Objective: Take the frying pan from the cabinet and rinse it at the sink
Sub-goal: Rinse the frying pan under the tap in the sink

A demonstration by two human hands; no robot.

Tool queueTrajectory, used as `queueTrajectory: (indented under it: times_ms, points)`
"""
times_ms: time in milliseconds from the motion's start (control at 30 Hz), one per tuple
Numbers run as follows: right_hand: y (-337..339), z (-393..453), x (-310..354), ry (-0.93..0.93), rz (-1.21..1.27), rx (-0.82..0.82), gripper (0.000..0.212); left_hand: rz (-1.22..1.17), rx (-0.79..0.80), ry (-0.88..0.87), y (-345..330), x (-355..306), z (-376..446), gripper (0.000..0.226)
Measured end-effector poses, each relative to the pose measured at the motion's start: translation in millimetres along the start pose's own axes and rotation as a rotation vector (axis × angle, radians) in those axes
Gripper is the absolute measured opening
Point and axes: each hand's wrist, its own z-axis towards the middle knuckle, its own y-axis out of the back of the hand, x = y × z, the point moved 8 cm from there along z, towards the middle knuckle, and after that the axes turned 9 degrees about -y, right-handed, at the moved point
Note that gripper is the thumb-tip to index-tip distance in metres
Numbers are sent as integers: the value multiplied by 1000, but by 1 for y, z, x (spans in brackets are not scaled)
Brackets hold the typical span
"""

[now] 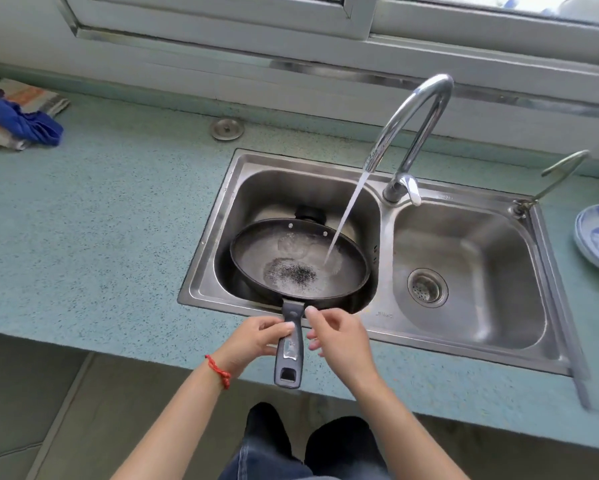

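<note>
The frying pan [300,259] sits in the left basin of the sink [377,313], its handle [289,344] jutting out over the front rim toward the person; the faucet [412,133] is swung left so the stream lands inside the pan — water pools there around a dark speckled patch. The left hand [253,337] is closed on the handle, seemingly to keep the pan level under the flow; the right hand [339,337] hangs just beside the handle with fingers loose and open, gripping nothing — perhaps ready to steady or scrub.
</note>
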Motion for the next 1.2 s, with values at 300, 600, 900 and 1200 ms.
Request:
queueTrajectory:
  times_ms: [300,600,900,1200]
  points:
    - [-56,-15,-8,-180,142,229,23,-169,-104,31,7,14,13,24]
    - [-46,-24,-6,-35,200,234,12,-283,-130,-22,-8,16,8,30]
    - [-32,-62,-15,41,213,249,15,-287,-110,-159,-25,8,-18,69]
    - [-18,-72,-27,-40,136,59,16,-174,-73,-237,-45,3,-26,17]
